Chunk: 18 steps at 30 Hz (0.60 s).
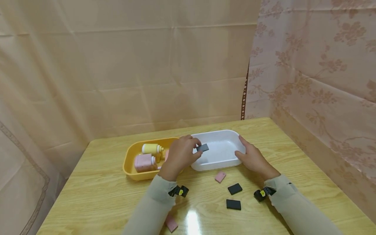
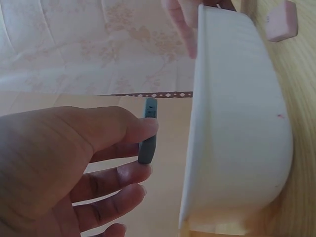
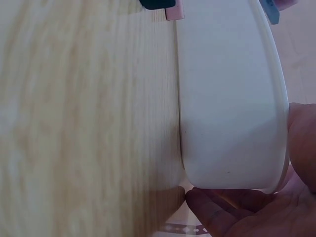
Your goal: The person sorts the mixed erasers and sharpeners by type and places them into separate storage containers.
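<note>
Fingers and thumb of the left hand (image 1: pixel 182 153) pinch a small grey block (image 1: pixel 202 148); left wrist view has it on edge between the thumb tip and fingertips, the remaining fingers bent and spread apart beneath. Block sits higher than the rim of the white tray (image 1: pixel 215 165), over its left part, touching neither rim nor wall.

Right hand (image 1: pixel 255 158) grips the tray's right end, thumb at the rim, fingers against the outer wall. Tray rests on the wooden table (image 1: pixel 88 195).

Just left of the left hand, partly hidden by it: yellow tray (image 1: pixel 138 176). Inside, a yellow bottle (image 1: pixel 150 148) and a pink bottle (image 1: pixel 144 162), both on their sides, the yellow one behind. Something pink beside the hand, too covered to identify.

Near side of the white tray: pink block (image 1: pixel 220 177) just beside it, then two black blocks (image 1: pixel 235 188), (image 1: pixel 233 204), one nearer the person than the other, apart. Second pink block (image 1: pixel 171 224) by the left sleeve (image 1: pixel 155 204), partly covered by it.

Both wrists carry black straps with yellow marks. Glare spot on the tabletop between the forearms. Beyond the table, plain beige cloth (image 1: pixel 147 65); to the right, floral cloth (image 1: pixel 317 58), patterned with blossoms and branches
</note>
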Each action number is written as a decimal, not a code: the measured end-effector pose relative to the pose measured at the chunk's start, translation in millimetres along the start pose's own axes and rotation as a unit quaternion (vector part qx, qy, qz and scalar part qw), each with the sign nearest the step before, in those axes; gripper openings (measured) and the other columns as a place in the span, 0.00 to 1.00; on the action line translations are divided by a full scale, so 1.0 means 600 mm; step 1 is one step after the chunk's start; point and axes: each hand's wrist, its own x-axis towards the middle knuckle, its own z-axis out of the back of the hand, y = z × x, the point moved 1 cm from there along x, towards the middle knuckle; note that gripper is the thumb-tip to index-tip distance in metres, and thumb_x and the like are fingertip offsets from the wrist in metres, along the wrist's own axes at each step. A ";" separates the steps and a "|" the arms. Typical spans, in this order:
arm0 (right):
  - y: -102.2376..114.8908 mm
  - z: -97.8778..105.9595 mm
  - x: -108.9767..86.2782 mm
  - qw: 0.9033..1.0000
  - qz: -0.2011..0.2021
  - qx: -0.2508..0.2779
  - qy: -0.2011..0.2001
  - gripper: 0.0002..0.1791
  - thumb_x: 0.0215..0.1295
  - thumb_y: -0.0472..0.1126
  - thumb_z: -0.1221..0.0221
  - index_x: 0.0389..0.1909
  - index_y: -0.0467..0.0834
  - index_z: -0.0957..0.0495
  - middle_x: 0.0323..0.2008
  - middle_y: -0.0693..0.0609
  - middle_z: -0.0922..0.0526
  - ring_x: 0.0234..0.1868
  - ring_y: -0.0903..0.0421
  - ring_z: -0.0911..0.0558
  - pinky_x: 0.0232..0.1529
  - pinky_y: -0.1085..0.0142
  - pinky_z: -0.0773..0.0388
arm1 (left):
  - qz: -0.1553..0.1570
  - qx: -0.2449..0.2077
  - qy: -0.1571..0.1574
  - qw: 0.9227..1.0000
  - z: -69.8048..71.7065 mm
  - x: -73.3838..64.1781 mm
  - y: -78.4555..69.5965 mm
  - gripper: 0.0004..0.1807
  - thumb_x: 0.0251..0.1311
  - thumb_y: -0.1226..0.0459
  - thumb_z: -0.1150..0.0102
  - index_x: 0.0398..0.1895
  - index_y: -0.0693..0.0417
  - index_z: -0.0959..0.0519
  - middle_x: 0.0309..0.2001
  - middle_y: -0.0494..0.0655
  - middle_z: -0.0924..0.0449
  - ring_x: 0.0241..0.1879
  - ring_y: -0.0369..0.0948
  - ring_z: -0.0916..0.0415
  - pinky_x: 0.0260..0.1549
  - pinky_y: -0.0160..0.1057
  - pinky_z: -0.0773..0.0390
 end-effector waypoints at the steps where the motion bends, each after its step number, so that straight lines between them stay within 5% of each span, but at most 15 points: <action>1: 0.000 0.000 0.000 1.000 0.001 0.000 0.000 0.44 0.77 0.40 0.46 0.83 0.39 0.60 0.81 0.33 0.51 0.79 0.31 0.46 0.72 0.37 0.41 | 0.000 0.002 -0.002 1.000 -0.003 0.001 0.000 0.13 0.61 0.50 0.29 0.45 0.42 0.11 0.40 0.40 0.16 0.35 0.38 0.26 0.32 0.35 0.25; 18: -0.001 0.000 -0.001 1.000 0.012 0.000 -0.002 0.44 0.76 0.39 0.46 0.83 0.38 0.60 0.81 0.32 0.51 0.79 0.30 0.45 0.72 0.37 0.41 | 0.000 0.021 0.008 1.000 -0.022 0.004 0.002 0.12 0.62 0.51 0.28 0.45 0.43 0.10 0.39 0.40 0.15 0.35 0.41 0.27 0.35 0.39 0.26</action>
